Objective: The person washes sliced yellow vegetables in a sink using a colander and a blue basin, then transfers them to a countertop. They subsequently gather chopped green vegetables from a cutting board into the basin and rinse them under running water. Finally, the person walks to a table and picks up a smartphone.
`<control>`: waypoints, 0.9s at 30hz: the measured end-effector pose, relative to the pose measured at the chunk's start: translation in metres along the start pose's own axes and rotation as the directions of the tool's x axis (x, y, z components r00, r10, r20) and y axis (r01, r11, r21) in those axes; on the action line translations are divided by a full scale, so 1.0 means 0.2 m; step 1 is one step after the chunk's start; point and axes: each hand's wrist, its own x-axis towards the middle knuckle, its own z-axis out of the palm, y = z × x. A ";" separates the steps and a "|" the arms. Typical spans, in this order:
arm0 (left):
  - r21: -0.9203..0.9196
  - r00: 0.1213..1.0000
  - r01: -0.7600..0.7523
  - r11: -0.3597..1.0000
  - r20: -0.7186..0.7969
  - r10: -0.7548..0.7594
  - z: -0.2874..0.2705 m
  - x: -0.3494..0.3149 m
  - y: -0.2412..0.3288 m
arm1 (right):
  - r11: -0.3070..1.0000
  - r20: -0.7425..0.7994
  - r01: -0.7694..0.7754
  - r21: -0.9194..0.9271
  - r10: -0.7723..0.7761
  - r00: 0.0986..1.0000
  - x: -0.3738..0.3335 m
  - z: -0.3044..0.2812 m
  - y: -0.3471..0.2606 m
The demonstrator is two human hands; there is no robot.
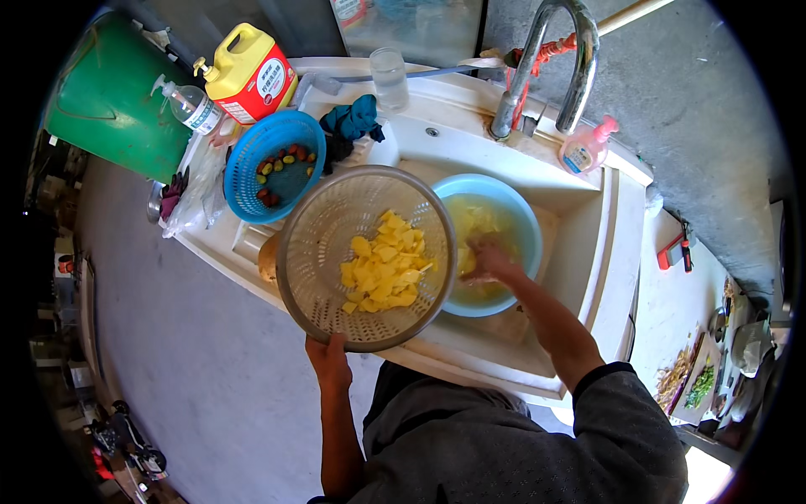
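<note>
My left hand (330, 361) grips the lower rim of a grey-brown plastic colander (312, 252), tilted over the sink's left part. Yellow potato slices (386, 265) lie heaped in the colander. To its right, a light blue basin (531, 231) stands in the sink bowl, holding cloudy yellowish water with more pale slices. My right hand (489, 259) reaches into that water, thumb and fingers apart; the fingertips are blurred by the water, and I see nothing held. Behind the colander's left edge, a round brown thing (269, 257) shows only in part.
A blue basket (243, 160) with small red and green fruits sits on the left drainboard. Behind stand a yellow jug (252, 71), a clear cup (388, 77) and a dark teal cloth (357, 118). The faucet (579, 84) and pink soap bottle (585, 149) flank the sink's (579, 260) back right.
</note>
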 end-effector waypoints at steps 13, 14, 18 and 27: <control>-0.029 0.998 -0.061 0.998 0.027 0.062 0.06 0.01 0.02 | 0.987 0.025 0.002 0.160 -0.006 1.000 -0.09 0.08 -0.17; -0.026 0.997 -0.068 0.997 0.021 0.068 0.07 0.01 0.03 | 0.982 0.027 0.015 0.190 -0.020 0.999 -0.08 0.10 -0.15; -0.034 0.997 -0.064 0.997 0.041 0.066 0.04 0.02 0.00 | 0.912 -0.089 0.077 0.404 -0.045 0.995 -0.08 0.06 -0.17; -0.038 0.997 -0.060 0.997 0.040 0.062 0.03 0.02 -0.02 | 0.490 -0.036 -0.057 0.870 0.179 0.983 -0.11 -0.28 -0.07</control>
